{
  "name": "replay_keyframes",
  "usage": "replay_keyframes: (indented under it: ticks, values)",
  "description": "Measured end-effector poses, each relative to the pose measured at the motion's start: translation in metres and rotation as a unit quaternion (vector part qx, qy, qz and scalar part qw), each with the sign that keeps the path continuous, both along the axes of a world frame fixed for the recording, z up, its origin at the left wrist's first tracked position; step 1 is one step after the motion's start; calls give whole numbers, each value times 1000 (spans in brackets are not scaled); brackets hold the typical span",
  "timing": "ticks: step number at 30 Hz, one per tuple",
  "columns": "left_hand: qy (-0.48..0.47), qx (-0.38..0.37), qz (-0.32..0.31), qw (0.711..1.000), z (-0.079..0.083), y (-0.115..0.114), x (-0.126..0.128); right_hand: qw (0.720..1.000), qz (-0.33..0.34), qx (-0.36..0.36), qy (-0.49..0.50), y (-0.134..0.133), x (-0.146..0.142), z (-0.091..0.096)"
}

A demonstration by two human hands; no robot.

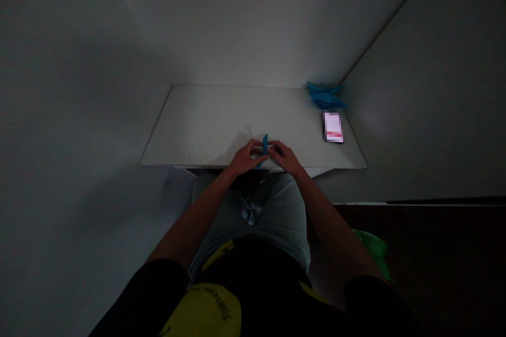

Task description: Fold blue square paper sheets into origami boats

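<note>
A small strip of folded blue paper (265,141) stands up between my two hands, just above the front edge of the white tabletop (213,116). My left hand (245,159) pinches it from the left, thumb and fingers closed. From the other side, my right hand (284,157) has its fingertips closed on the same paper. Part of the paper is hidden by the fingers, and a lower tip pokes out beneath the left thumb.
Blue folded pieces (326,96) lie in the table's back right corner. In front of them is a phone (333,127) with a lit, blurred screen. Walls border the table at the back and sides. A green plastic container (373,247) stands on the dark floor at right.
</note>
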State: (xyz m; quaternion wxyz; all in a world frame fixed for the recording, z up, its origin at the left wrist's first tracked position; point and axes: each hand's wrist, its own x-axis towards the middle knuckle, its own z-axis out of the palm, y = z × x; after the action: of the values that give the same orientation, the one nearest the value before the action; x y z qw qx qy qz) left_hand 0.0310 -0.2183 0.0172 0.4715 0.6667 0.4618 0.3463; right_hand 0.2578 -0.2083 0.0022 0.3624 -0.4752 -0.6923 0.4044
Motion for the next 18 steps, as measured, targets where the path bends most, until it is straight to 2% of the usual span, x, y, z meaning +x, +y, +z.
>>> replay_keyframes:
  ticks: [18]
  values:
    - [44,23,17,999,3,-2,3,999,-29,16,-31,-3,-3,2]
